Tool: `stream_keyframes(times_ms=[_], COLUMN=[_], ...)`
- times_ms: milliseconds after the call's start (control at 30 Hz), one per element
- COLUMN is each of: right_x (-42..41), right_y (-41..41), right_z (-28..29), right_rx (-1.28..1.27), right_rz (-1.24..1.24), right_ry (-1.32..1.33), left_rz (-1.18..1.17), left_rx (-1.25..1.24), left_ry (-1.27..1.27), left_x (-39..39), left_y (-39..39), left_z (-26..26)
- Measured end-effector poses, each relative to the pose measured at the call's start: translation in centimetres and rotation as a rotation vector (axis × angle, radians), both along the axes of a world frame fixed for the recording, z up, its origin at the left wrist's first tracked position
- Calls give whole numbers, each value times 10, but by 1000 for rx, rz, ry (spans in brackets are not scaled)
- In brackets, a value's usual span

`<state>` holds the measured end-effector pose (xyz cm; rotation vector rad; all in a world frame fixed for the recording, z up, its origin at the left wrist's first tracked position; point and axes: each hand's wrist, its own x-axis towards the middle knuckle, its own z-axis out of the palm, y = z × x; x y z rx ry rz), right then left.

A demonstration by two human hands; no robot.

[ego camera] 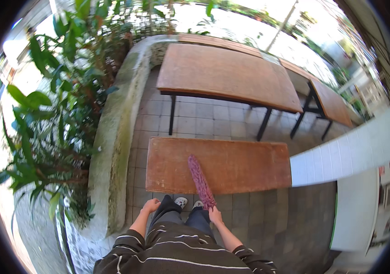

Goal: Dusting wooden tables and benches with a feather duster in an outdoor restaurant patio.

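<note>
My right hand [215, 215] is closed around the near end of a fluffy pink-purple duster [200, 181]. The duster points away from me, its far part over the top of a low brown wooden bench [249, 164]; whether it touches the wood I cannot tell. Beside my left thigh hangs my left hand [152, 204], with its fingers curled and no object visible in it. Beyond the bench stands a larger wooden table [225, 73] on black legs.
A mossy concrete ledge [116, 137] runs along the left, with leafy plants [61, 102] behind it. Another wooden-topped piece [330, 102] with black legs stands at the right. A white pillar [345, 150] reaches the bench's right end. Grey tiles [195, 116] cover the floor.
</note>
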<state>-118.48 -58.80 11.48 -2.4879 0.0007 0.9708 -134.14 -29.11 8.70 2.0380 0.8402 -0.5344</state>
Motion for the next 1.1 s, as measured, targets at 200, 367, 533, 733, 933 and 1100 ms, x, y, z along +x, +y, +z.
stream_keyframes(times_ms=[200,367,533,733,933,1100], right_x=[36,57,76,111,174,151], right_y=[0,0,-5,68,156,196], right_z=[-14,-33,-70,-83,-80,-87], right_rx=[-34,-35,3,84,88,142], right_rz=[422,560,604,806,757,399], right_ry=[30,-63,-127,-329,-675,-280], left_rz=[466,662,1003,1027,982,861], left_rx=[-4,-147,59,-103,-116,-156], left_ry=[146,250,-6,68,182,324], left_x=[-65,-75,33,118,128,128], left_y=[-33,-67,-87,-77,-79,-74], left_z=[-39,-85,-91,-113,-91,-101])
